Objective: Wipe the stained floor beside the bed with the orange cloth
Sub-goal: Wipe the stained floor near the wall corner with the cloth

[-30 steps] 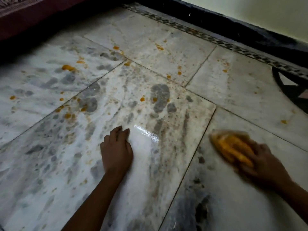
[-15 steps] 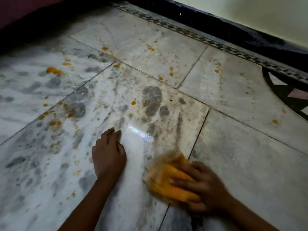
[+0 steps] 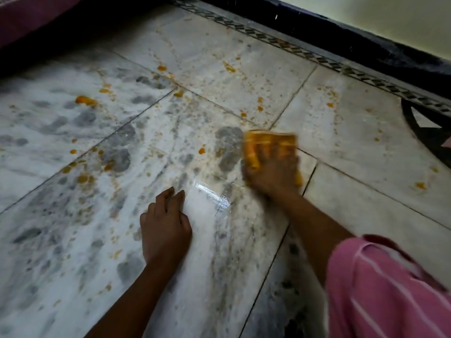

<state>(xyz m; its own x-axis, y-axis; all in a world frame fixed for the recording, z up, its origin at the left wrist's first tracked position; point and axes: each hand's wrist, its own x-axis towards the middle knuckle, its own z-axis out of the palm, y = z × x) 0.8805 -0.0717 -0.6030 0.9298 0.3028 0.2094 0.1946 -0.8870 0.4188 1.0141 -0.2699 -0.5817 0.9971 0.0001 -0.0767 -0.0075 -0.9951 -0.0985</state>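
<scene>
The orange cloth (image 3: 268, 140) lies bunched on the white marble floor (image 3: 353, 132), near a tile joint in the middle of the view. My right hand (image 3: 273, 169) presses down on it with fingers spread flat over its top; both are motion-blurred. My left hand (image 3: 164, 223) rests on the floor nearer to me and to the left, fingers loosely bent, holding nothing. Orange blobs (image 3: 84, 100) and grey smudges (image 3: 227, 147) dot the tiles to the left and beyond the cloth. A wet shiny streak (image 3: 210, 193) lies between my hands.
The bed's dark red edge (image 3: 29, 15) and its shadow run along the top left. A black skirting with a patterned border (image 3: 341, 64) lines the far wall. A dark floor inlay (image 3: 429, 140) sits at the right edge. My pink striped sleeve (image 3: 390, 289) fills the bottom right.
My right hand has swept the cloth from the right tile to the near joint, then away from me to the stains ahead. The left hand has stayed planted.
</scene>
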